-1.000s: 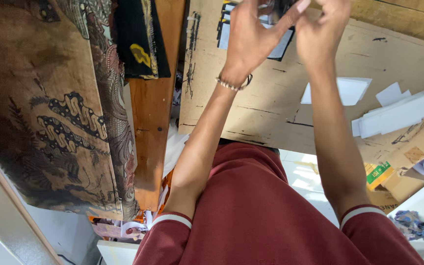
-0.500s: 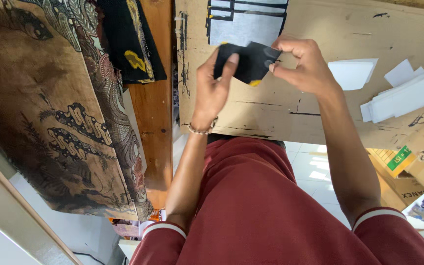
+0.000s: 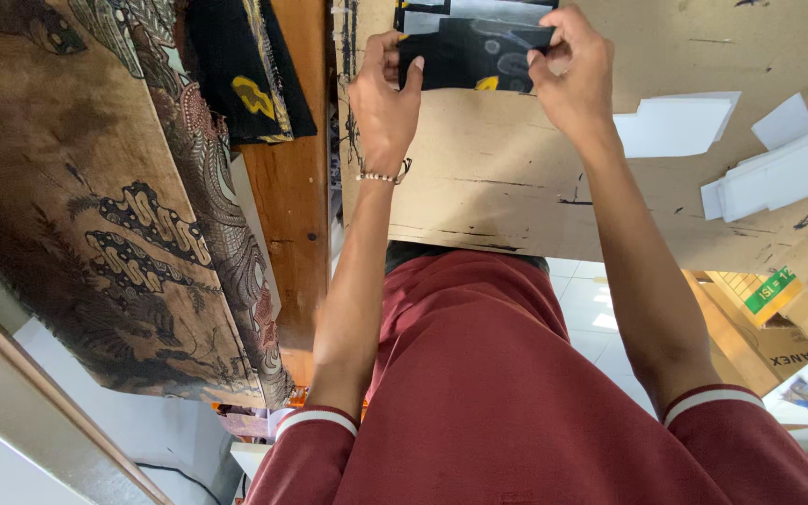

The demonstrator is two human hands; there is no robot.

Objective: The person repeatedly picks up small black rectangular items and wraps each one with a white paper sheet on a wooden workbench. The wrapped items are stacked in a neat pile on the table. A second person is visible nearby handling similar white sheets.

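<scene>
Black cloth: the folded black cloth [image 3: 474, 56], with grey swirls and a yellow patch, is held over the far part of the cardboard-topped table [image 3: 516, 196], at the top of the view.
Left hand: the left hand [image 3: 385, 93], with a beaded bracelet [image 3: 383, 176] at the wrist, pinches the cloth's left end between thumb and fingers.
Right hand: the right hand [image 3: 572, 75] closes tightly on the right end.
Doing it well: both pinches should probably sit near the corners with even tension, so the fold stays flat and square.
Surroundings: white paper pieces [image 3: 675, 126] lie to the right on the table, and brown patterned fabric [image 3: 95, 206] hangs at the left.
Change: half a second ago the cloth was bunched smaller and nearer the body; now it is stretched wider and farther out.
</scene>
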